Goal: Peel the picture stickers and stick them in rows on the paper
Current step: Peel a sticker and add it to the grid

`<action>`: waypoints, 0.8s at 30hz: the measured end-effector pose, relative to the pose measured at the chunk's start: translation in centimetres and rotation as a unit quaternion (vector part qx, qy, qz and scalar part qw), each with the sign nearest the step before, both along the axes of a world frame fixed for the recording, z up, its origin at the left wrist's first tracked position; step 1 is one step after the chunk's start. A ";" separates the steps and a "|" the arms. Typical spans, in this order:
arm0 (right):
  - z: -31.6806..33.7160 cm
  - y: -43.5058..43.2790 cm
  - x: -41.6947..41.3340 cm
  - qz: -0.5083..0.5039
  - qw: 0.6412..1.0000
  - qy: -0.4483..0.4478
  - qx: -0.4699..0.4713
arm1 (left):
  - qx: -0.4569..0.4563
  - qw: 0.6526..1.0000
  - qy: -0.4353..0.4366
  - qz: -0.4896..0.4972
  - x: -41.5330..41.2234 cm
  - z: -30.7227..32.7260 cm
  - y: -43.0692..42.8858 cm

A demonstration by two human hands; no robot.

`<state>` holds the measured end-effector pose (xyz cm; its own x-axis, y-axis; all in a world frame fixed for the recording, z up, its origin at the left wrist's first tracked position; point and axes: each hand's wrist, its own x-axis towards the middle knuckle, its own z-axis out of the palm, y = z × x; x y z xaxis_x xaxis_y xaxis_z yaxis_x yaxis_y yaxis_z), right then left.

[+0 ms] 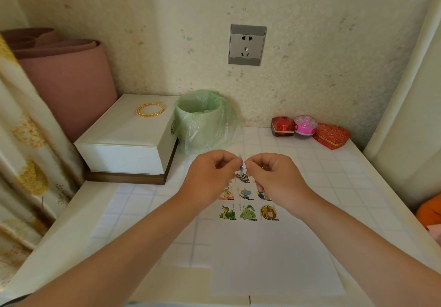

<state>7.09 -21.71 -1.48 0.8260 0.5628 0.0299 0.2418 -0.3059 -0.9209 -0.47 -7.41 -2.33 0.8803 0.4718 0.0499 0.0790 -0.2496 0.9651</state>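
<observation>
While both hands are raised just above the counter (334, 175), the left hand (210, 175) and the right hand (274, 178) meet fingertip to fingertip. The fingers of each are curled in a pinch on one small sticker (242, 163), held between them edge-on to the camera. Whether it is free of its backing cannot be told.

Under the hands lies the white paper (274, 259), which reaches to the near edge of the counter. At its far end picture stickers sit in rows. The bottom row (247, 212) has three in full view. The middle row (245, 193) also has three, its outer ones partly covered by the hands. Above it one dark sticker (242, 177) shows, and the rest of that row is hidden.

Behind the hands stands a bin (202, 120) lined with a green bag. Just left of it is a white box (124, 139) with a gold bracelet (150, 109) on its lid. Against the wall on the right sit a red box (282, 126), a pink box (305, 125) and a red heart box (331, 136). A socket (247, 44) is set in the wall above.
</observation>
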 end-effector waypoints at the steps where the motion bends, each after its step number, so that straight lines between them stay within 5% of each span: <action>1: 0.0 0.1 0.0 0.000 1.000 -0.010 -0.004 | -0.014 1.000 0.004 -0.007 0.0 0.0 -0.1; 24: 1.9 2.7 -1.6 -0.013 0.996 -0.067 0.052 | -0.131 0.991 -0.001 0.017 -2.3 2.5 2.0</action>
<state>5.48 -18.98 0.40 0.8253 0.5292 0.1970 0.3569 -0.2187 -0.9082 -2.76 -5.46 0.21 0.8637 0.4982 -0.0765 0.0812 0.0122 0.9966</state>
